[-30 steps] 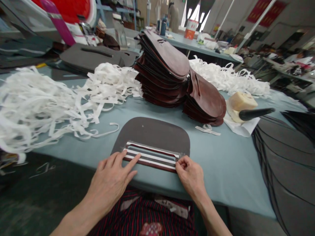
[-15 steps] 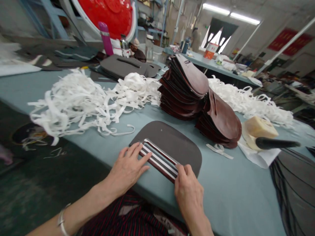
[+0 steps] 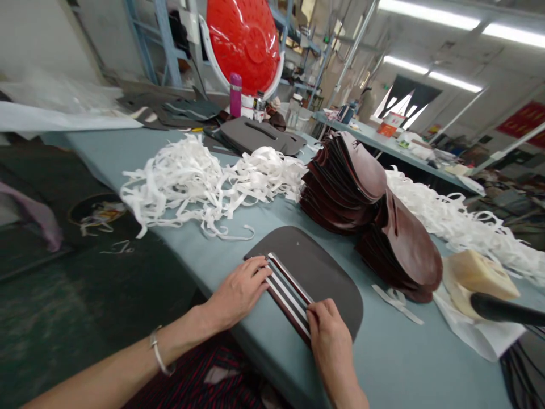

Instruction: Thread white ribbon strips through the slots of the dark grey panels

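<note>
A dark grey, round-cornered leather-like panel [image 3: 317,264] lies near the table's front edge. Along its near side runs a long slot edged with brown, and white strips [image 3: 292,296] stretch lengthwise there. The fingers of my left hand [image 3: 242,289] rest outstretched on the left end of the strips. At the other end, my right hand [image 3: 334,335] has thumb and forefinger closed on the strip end and brown edge; its fingertips partly hide what they pinch. Just beyond the panel stand stacks of brown leather pieces [image 3: 411,244], their rounded ends facing me.
Tangled white tape [image 3: 183,176] heaps up at left, with more white tape [image 3: 460,221] behind the stacks. At right sit a yellowish block [image 3: 481,275] and a black handle [image 3: 506,309]. Grey panels [image 3: 251,136] and a purple bottle [image 3: 235,95] are farther back.
The view has swung, so everything appears farther right or lower. My left forefinger has drawn back toward the strips' left end. My right hand still grips the right end.
</note>
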Available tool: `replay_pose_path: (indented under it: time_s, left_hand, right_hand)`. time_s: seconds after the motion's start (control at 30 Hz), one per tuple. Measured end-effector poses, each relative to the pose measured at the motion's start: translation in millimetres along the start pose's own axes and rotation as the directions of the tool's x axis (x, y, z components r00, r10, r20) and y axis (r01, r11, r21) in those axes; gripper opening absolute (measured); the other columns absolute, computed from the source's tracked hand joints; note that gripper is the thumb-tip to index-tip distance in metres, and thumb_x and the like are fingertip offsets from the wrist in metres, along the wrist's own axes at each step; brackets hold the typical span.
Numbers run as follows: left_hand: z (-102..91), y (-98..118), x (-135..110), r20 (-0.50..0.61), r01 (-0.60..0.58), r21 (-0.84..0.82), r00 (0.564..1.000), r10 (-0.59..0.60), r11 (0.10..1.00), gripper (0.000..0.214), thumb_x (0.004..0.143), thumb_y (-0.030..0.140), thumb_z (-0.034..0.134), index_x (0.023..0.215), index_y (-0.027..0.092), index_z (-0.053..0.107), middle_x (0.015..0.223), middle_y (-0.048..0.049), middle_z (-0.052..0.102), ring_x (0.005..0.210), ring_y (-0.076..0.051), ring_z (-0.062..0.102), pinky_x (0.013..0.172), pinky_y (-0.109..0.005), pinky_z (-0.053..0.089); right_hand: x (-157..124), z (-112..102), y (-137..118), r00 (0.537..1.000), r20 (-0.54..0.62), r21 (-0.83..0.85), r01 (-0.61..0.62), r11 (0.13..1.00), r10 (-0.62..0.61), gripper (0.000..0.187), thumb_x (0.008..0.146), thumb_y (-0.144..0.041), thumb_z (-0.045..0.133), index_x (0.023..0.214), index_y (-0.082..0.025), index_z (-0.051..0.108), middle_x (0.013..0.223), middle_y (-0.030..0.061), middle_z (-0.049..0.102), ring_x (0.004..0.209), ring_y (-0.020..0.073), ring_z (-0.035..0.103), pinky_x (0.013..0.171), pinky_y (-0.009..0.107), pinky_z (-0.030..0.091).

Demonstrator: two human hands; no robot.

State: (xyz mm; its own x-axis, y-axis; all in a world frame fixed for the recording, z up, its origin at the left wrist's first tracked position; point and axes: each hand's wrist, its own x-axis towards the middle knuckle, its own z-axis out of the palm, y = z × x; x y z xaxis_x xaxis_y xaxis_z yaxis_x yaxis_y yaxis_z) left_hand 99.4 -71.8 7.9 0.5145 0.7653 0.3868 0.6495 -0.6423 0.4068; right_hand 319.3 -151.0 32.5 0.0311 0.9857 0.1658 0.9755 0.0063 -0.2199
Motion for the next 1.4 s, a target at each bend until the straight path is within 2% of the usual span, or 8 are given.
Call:
replay_pose_path:
  time_s: [0.23,0.4,0.57,0.77,0.9,1.03,1.17,1.4]
  left_hand:
    - [-2.5,0,1,-0.079,0.136,-0.068,0.987,-0.141,0.988,0.021,0.087,0.019,0.051,0.109,0.019,0.054,0.113,-0.0091,0.054,0.111,-0.023,0.052,0.097,-0.043,0.046]
    - [-3.6,0,1,-0.086,0.160,-0.096,0.982,-0.168,0.982,0.023,0.087,0.019,0.052,0.110,0.020,0.052,0.114,-0.0086,0.054,0.112,-0.023,0.051,0.098,-0.042,0.045]
    - [-6.0,2,1,-0.082,0.167,-0.105,0.981,-0.176,0.980,0.023,0.087,0.021,0.052,0.109,0.020,0.052,0.112,-0.0086,0.055,0.111,-0.024,0.051,0.097,-0.043,0.046]
    - [-7.1,3,1,-0.080,0.179,-0.127,0.978,-0.190,0.976,0.022,0.087,0.020,0.052,0.109,0.020,0.051,0.112,-0.0084,0.055,0.111,-0.023,0.051,0.097,-0.042,0.046]
    - [-8.0,1,2,-0.052,0.160,-0.135,0.984,-0.168,0.978,0.033,0.088,0.018,0.050,0.121,0.021,0.046,0.116,-0.0087,0.054,0.112,-0.022,0.050,0.097,-0.041,0.046]
    - [-7.1,-2,2,-0.013,0.131,-0.086,0.991,-0.132,0.988,0.032,0.089,0.017,0.048,0.121,0.022,0.049,0.116,-0.0083,0.054,0.109,-0.021,0.051,0.095,-0.040,0.047]
    - [-6.2,-1,1,-0.006,0.078,0.039,0.997,-0.078,0.996,0.031,0.090,0.019,0.046,0.121,0.018,0.050,0.117,-0.0094,0.055,0.115,-0.023,0.048,0.100,-0.042,0.043]
    - [-8.1,1,3,0.022,0.037,0.142,0.999,-0.040,0.989,0.031,0.093,0.020,0.041,0.122,0.015,0.051,0.116,-0.0109,0.055,0.112,-0.023,0.049,0.099,-0.041,0.044]
  right_hand:
    - [13,0,-9,0.992,0.116,-0.306,-0.012,0.952,0.049,0.018,0.087,-0.012,0.046,0.076,-0.021,0.056,0.080,0.0012,0.059,0.058,0.0133,0.061,0.047,0.022,0.035]
    - [11,1,5,0.995,0.095,-0.246,0.067,0.967,-0.045,0.016,0.086,-0.014,0.045,0.076,-0.022,0.055,0.077,0.0019,0.060,0.065,0.0149,0.062,0.057,0.023,0.041]
    - [8,8,9,0.999,0.039,-0.080,0.038,0.996,-0.035,0.016,0.091,-0.028,0.047,0.081,-0.023,0.058,0.070,0.0008,0.063,0.060,0.0157,0.060,0.057,0.024,0.040]
    - [38,24,-40,0.985,-0.104,0.028,0.144,0.989,-0.140,0.023,0.090,-0.013,0.042,0.079,-0.020,0.061,0.076,0.0049,0.062,0.075,0.0186,0.058,0.070,0.027,0.042]
    - [63,33,-73,0.979,-0.071,0.068,0.195,0.979,-0.190,0.027,0.087,-0.005,0.042,0.091,-0.019,0.064,0.088,0.0064,0.061,0.083,0.0196,0.055,0.072,0.028,0.042]
    - [65,36,-89,0.969,-0.028,-0.073,0.243,0.967,-0.246,0.027,0.085,-0.004,0.045,0.102,-0.015,0.063,0.095,0.0097,0.061,0.088,0.0238,0.053,0.075,0.034,0.043]
    - [41,33,-75,0.954,0.008,-0.247,0.291,0.924,-0.299,0.026,0.085,-0.003,0.044,0.100,-0.012,0.064,0.091,0.0117,0.061,0.084,0.0266,0.052,0.070,0.037,0.045]
    - [-41,12,10,0.927,-0.034,-0.256,0.353,0.900,-0.373,0.035,0.089,-0.006,0.038,0.119,-0.013,0.055,0.106,0.0143,0.058,0.094,0.0275,0.049,0.076,0.040,0.045]
